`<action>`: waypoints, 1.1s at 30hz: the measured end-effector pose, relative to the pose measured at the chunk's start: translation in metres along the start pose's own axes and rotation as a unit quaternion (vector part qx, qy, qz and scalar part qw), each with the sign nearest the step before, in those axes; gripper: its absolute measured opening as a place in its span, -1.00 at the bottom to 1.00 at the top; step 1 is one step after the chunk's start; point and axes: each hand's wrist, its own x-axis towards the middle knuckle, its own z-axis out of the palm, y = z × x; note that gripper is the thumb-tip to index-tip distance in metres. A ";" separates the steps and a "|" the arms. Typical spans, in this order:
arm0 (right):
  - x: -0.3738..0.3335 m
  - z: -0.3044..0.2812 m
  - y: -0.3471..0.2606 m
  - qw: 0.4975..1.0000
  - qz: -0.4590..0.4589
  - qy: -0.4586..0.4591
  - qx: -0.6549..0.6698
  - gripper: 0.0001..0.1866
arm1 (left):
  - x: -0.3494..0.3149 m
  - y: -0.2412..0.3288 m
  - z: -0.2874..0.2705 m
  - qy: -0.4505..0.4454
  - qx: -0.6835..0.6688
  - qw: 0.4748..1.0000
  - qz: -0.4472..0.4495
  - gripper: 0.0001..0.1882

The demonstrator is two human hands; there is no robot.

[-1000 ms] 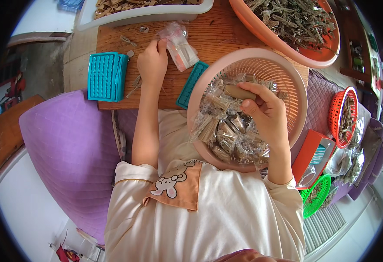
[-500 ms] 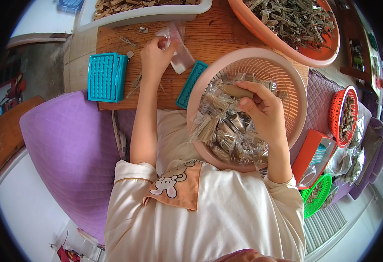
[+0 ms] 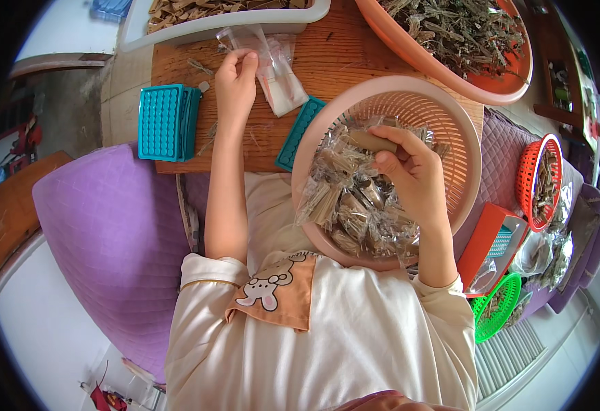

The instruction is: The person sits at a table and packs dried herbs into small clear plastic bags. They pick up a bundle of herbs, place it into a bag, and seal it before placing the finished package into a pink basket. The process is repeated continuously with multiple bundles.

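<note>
My left hand is over the wooden table, thumb and fingers pinched on a thin clear plastic bag. Just right of it lies a stack of flat clear bags. My right hand is inside the pink plastic basket, its thumb and fingers closed round a smooth brown, roll-shaped piece. Beneath that hand are several clear-wrapped bundles of dry, pale plant sticks, which fill the basket's left and lower part.
Teal ridged trays stand at the table's left edge; another teal tray touches the basket. Behind are a white tub of brown pieces and an orange basin of dried plants. Red and green baskets sit at right.
My left hand has drawn a clear bag up and left from the stack, where it was pinching before. My right hand has barely moved and keeps the brown piece.
</note>
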 end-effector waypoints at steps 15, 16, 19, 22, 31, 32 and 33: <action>0.006 0.001 -0.035 0.968 -0.024 -0.148 0.203 -0.55 | -0.098 0.115 -0.011 -0.334 -0.157 0.924 -0.098 -0.61; 0.005 0.002 -0.035 0.968 -0.026 -0.146 0.203 -0.55 | -0.101 0.117 -0.010 -0.326 -0.155 0.929 -0.083 -0.61; 0.003 0.003 -0.033 0.970 -0.037 -0.136 0.198 -0.56 | -0.098 0.110 -0.013 -0.341 -0.208 0.912 -0.095 -0.63; -0.001 0.001 -0.031 0.972 -0.044 -0.132 0.190 -0.57 | -0.093 0.119 -0.019 -0.359 -0.231 0.886 -0.180 -0.66; -0.007 -0.007 -0.036 0.986 -0.145 0.084 0.023 -0.70 | -0.096 0.119 -0.010 -0.264 -0.075 0.958 -0.089 -0.77; -0.008 -0.007 -0.038 0.976 -0.187 0.107 -0.033 -0.69 | -0.097 0.121 -0.011 -0.262 -0.048 0.959 -0.094 -0.77; -0.009 -0.009 -0.039 0.961 -0.228 0.130 -0.089 -0.68 | -0.097 0.124 -0.012 -0.261 -0.021 0.960 -0.099 -0.77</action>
